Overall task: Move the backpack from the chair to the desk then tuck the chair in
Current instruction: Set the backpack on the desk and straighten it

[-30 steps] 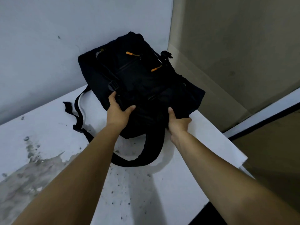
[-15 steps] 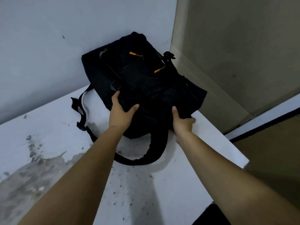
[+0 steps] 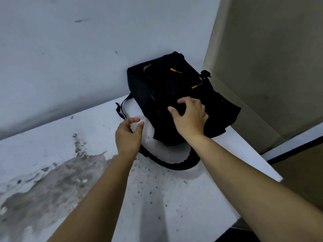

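The black backpack (image 3: 167, 88) with orange zipper pulls rests on the white desk (image 3: 174, 198), leaning into the far corner against the wall. One shoulder strap (image 3: 174, 165) loops out over the desk in front of it. My right hand (image 3: 190, 117) hovers over the bag's front face with fingers spread, holding nothing. My left hand (image 3: 128, 135) is off the bag, just left of it above the desk, fingers loosely curled and apart. The chair is out of view.
A grey-white wall (image 3: 70, 58) runs behind the desk; a beige wall panel (image 3: 271, 67) stands at the right. The desk top has a large grey stain (image 3: 43, 186) at the left and dark specks. The desk's right edge (image 3: 258, 159) drops to the floor.
Both hands have let go of the backpack. My left hand has drawn back to the left, my right hand has lifted over the bag's front. The bag stays in the corner.
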